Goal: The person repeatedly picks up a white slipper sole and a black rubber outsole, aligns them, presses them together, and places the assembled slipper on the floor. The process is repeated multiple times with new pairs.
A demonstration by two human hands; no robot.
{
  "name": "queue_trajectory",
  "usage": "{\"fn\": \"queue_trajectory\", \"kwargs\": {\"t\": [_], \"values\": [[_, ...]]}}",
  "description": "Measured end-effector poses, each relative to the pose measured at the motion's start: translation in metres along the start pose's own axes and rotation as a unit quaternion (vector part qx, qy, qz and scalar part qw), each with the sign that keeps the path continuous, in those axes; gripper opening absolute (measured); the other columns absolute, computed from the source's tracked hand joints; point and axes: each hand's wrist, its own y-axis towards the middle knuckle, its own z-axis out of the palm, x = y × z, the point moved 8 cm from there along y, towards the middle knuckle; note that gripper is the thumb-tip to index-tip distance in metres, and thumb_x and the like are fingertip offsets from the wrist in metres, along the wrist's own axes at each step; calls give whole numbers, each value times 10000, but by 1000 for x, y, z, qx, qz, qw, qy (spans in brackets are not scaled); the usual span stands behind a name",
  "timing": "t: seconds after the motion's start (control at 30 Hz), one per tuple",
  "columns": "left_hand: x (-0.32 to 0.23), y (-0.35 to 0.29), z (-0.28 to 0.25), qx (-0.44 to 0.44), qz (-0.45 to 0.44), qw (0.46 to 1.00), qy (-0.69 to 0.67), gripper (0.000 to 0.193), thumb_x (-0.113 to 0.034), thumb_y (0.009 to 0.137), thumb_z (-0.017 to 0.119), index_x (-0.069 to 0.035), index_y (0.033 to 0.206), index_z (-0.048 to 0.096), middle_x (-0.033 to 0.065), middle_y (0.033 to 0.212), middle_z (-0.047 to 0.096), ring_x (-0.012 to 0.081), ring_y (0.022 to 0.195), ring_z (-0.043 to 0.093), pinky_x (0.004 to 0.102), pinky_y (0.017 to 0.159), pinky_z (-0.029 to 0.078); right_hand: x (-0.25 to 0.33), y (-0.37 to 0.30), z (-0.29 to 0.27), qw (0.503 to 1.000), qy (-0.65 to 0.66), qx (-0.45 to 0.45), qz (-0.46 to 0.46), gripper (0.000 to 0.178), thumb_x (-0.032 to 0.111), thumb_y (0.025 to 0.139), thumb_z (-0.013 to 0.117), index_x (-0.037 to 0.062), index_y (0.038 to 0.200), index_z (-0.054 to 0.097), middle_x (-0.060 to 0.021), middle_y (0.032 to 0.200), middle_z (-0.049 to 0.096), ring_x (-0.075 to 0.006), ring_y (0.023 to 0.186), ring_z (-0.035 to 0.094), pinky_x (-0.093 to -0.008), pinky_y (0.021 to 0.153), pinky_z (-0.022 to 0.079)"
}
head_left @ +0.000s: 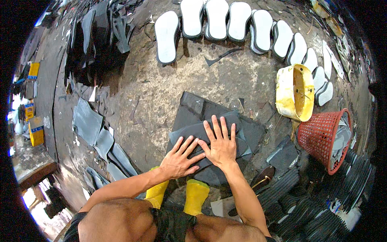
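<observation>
My left hand (180, 158) and my right hand (221, 146) both lie flat, fingers spread, on a dark grey sole-shaped sheet (187, 132). The left thumb is close to the heel of the right hand, and the right thumb reaches toward the left fingertips. Under the sheet are more dark pieces, including a large black slab (193, 105) set at an angle on the floor. A thin, greyish, see-through edge (244, 139) shows to the right of my right fingers. Neither hand grips anything.
White-topped shoe soles (167, 38) stand in an arc at the far side. To the right are a yellow glue container (287, 92) and a tipped red basket (320, 135) of grey scraps. Grey sheets (87, 122) lie at left; black soles (354, 181) are stacked at lower right.
</observation>
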Motion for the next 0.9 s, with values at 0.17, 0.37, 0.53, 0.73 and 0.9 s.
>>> {"fn": "queue_trajectory", "kwargs": {"t": [0.17, 0.37, 0.53, 0.73, 0.9], "values": [[7, 28, -36, 52, -7, 998, -30, 557, -461, 910, 651, -177, 1386, 604, 212, 1487, 486, 387, 1394, 431, 512, 1149, 347, -12, 6, -5, 990, 73, 116, 20, 625, 485, 1026, 484, 192, 1569, 382, -77, 1675, 247, -294, 1547, 195, -562, 1236, 92], [74, -5, -58, -244, -186, 936, -174, 650, -314, 868, 747, -60, 1427, 532, 213, 1417, 550, 388, 1289, 533, 448, 1079, 445, -92, -40, -56, 927, 75, -217, 297, 396, 268, 923, 697, 63, 1259, 664, -143, 1269, 625, -319, 1149, 590, -444, 1020, 450], [63, -24, -33, -145, -207, 952, -172, 884, -336, 777, 821, -79, 1520, 416, 201, 1366, 576, 379, 1267, 545, 478, 1083, 433, -112, -58, -31, 851, 317, -87, 410, 829, 452, 738, 873, 42, 1389, 563, -136, 1056, 673, -272, 956, 653, -410, 905, 501], [88, -31, -32, -58, -256, 916, -302, 789, -351, 687, 880, -65, 1369, 607, 181, 1221, 610, 362, 1169, 575, 448, 1015, 467, -111, -49, -33, 850, 435, 28, 296, 687, 333, 729, 901, 56, 1299, 636, -85, 1016, 666, -176, 887, 631, -345, 824, 519], [72, -33, -16, -84, -264, 934, -227, 798, -366, 669, 889, -82, 1361, 611, 208, 1267, 598, 396, 1212, 558, 446, 1016, 472, -89, -57, -22, 933, 238, 9, 271, 775, 324, 656, 938, 92, 1322, 618, -131, 1149, 609, -250, 992, 610, -391, 899, 521]]}}
